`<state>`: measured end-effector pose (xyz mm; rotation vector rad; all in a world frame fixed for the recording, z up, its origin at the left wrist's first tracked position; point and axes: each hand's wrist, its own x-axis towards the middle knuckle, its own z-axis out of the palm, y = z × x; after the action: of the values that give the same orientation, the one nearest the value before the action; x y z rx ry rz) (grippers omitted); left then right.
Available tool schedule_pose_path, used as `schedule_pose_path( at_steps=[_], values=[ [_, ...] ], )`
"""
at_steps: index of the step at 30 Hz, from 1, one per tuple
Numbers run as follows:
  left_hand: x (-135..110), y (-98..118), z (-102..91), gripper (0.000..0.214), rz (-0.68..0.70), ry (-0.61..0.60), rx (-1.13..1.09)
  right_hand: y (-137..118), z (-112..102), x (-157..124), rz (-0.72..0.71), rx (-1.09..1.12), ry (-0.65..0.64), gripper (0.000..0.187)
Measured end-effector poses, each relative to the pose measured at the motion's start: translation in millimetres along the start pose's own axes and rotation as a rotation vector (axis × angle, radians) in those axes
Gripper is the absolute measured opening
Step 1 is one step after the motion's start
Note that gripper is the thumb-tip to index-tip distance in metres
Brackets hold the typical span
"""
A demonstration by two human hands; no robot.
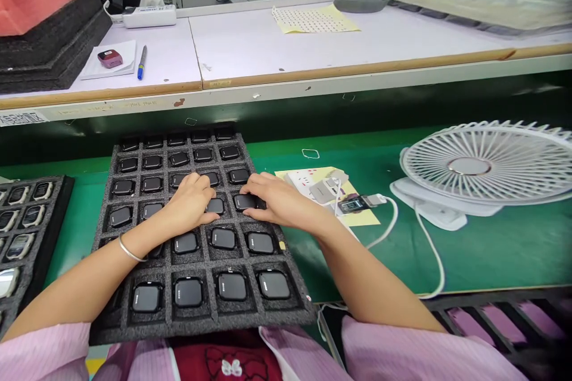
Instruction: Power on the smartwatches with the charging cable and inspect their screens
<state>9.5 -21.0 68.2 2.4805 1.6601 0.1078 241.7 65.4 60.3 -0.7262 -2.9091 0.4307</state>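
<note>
A black foam tray [203,327] lies in front of me, its compartments filled with black square smartwatch bodies without straps. My left hand [191,202] rests over the middle of the tray, its thumb and fingers closed about the sides of one smartwatch [215,206] in its compartment. To the right of it, my right hand [279,199] reaches in from the tray's right edge. Its thumb and index finger grip another smartwatch [243,202] in the rightmost column. My left hand and forearm cover parts of several neighbouring compartments.
A second foam tray [38,241] with light-framed watches is at left. On the green mat, a power strip [304,178] and a cabled device [353,205] lie on yellow paper, near a white fan [469,166]. A raised white shelf [241,53] runs behind, bearing stacked foam [53,41].
</note>
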Motion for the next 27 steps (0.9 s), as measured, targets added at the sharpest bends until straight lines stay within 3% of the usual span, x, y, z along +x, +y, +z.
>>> schedule_pose_path(
  at_steps=[15,27],
  values=[
    [-1.5,-1.6,2.6,0.034,0.041,0.051,0.034,2.3,6.9,-1.8,-0.021,0.009,0.029,0.023],
    [-2.0,1.7,-0.3,0.031,0.005,0.017,-0.002,0.8,5.7,-2.3,-0.013,0.019,0.020,0.022]
  ],
)
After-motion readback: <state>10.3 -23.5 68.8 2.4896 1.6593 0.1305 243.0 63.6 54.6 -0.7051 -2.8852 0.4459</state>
